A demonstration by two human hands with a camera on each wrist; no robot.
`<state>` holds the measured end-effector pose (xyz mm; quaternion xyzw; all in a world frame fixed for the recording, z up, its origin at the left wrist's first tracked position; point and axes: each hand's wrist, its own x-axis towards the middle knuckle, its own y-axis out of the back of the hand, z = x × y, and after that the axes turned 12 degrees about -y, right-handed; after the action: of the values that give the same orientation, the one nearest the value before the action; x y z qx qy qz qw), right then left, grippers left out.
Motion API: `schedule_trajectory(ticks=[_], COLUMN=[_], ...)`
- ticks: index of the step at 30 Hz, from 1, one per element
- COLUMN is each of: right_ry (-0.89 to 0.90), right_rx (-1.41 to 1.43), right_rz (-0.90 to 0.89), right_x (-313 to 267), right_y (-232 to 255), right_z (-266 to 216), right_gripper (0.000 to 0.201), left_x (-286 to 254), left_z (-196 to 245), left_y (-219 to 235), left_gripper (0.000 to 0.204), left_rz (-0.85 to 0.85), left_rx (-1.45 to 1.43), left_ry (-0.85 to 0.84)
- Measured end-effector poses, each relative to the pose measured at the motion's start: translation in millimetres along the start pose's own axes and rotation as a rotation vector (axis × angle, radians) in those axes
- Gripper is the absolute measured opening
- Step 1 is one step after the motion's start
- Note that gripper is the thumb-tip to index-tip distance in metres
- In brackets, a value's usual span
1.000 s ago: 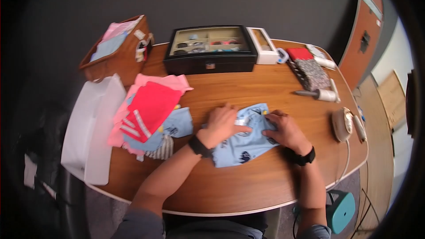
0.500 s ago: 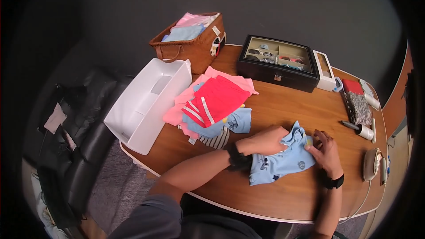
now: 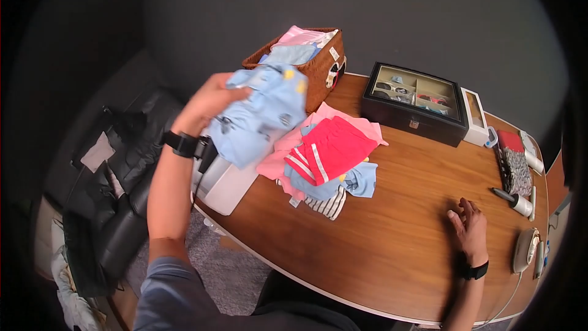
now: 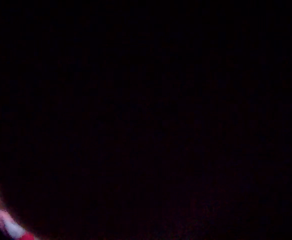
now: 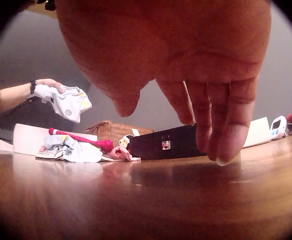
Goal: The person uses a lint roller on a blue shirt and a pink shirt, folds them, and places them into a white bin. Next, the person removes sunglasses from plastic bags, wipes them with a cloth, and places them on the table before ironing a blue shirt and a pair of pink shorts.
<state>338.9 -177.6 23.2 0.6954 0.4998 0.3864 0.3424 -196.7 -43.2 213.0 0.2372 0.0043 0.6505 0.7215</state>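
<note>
A folded light-blue printed garment (image 3: 260, 116) hangs in the air above the white bin (image 3: 229, 190), pinched by the left hand (image 3: 211, 101) with the thumb on top. In the right wrist view the same garment (image 5: 70, 102) is held up at the left. The right hand (image 3: 471, 233) is at the table's right side, fingers loosely bent and holding nothing; its fingers (image 5: 228, 125) hang down close to the wood in the right wrist view. A pile with red shorts (image 3: 337, 147) on pink, blue and striped clothes lies beside the bin. The left wrist view is almost wholly dark.
A brown basket (image 3: 320, 79) of clothes stands behind the bin. A black glasses case (image 3: 413, 107) and a white box (image 3: 474, 116) are at the back. Along the right edge are knitted items (image 3: 516, 168), a roller (image 3: 522, 205) and a corded white device (image 3: 525, 251).
The left hand has lifted the blue garment off the table and carried it left over the bin. The right hand has let go of it and stays at the right. The head view has turned left.
</note>
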Motion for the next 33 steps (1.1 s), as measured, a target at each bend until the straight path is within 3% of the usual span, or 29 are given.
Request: schedule_trajectory(ticks=[5,8,13,14,15,16,18,20,23,26,27,30,33], right_ry=[-0.057,-0.044,-0.060,-0.065,-0.069,-0.067,-0.012,-0.018,-0.022,-0.002,0.007,-0.001,0.016], right_rx=[0.035,0.024,-0.031,-0.033,-0.034,-0.032,-0.055,-0.059,-0.062,-0.063,-0.072,-0.072,-0.066], right_rz=[-0.005,0.002,-0.003,-0.016,-0.030,-0.032,-0.013,-0.013,-0.016,0.003,0.016,0.014,0.007], right_x=[-1.9,-2.8,-1.3,-2.0,-2.4,-2.3,-1.9,-1.5,-1.3,-2.0,-2.3,-2.0,-1.3], right_y=[-1.0,-1.6,0.4,2.2,2.8,1.6,-2.0,-3.7,-4.0,-2.2,-1.5,-4.1,-3.9], right_z=[-4.6,-5.9,-7.1,-10.2,-12.2,-10.9,-5.6,-4.4,-5.3,-12.2,-13.7,-7.9,-7.5], right_gripper=[0.045,0.045,0.045,0.045,0.045,0.045,0.044,0.044,0.042,0.038,0.036,0.033,0.032], left_x=[37.3,54.2,58.4,52.3,50.5,71.8,46.2,40.4,37.9,37.5,46.6,56.3,59.9], left_z=[-65.9,-104.2,-142.5,-152.1,-228.4,-295.0,-283.7,-275.0,-262.8,-240.3,-265.9,-281.2,-280.7], left_y=[70.0,73.8,66.7,63.2,104.0,119.7,90.2,82.0,78.0,61.3,66.0,51.5,27.8], left_gripper=[0.013,0.013,0.017,0.034,0.034,0.060,0.076,0.079,0.086,0.089,0.098,0.107,0.095], left_rz=[0.160,0.250,0.228,0.200,0.201,-0.039,-0.013,-0.017,-0.171,-0.145,-0.146,-0.119,-0.082], left_rx=[0.195,0.258,-0.081,-0.077,-0.076,0.230,0.390,0.368,0.300,0.437,0.550,0.682,0.681], left_ry=[0.127,0.247,0.242,0.268,0.269,0.432,0.610,0.603,0.591,0.593,0.583,0.535,0.482])
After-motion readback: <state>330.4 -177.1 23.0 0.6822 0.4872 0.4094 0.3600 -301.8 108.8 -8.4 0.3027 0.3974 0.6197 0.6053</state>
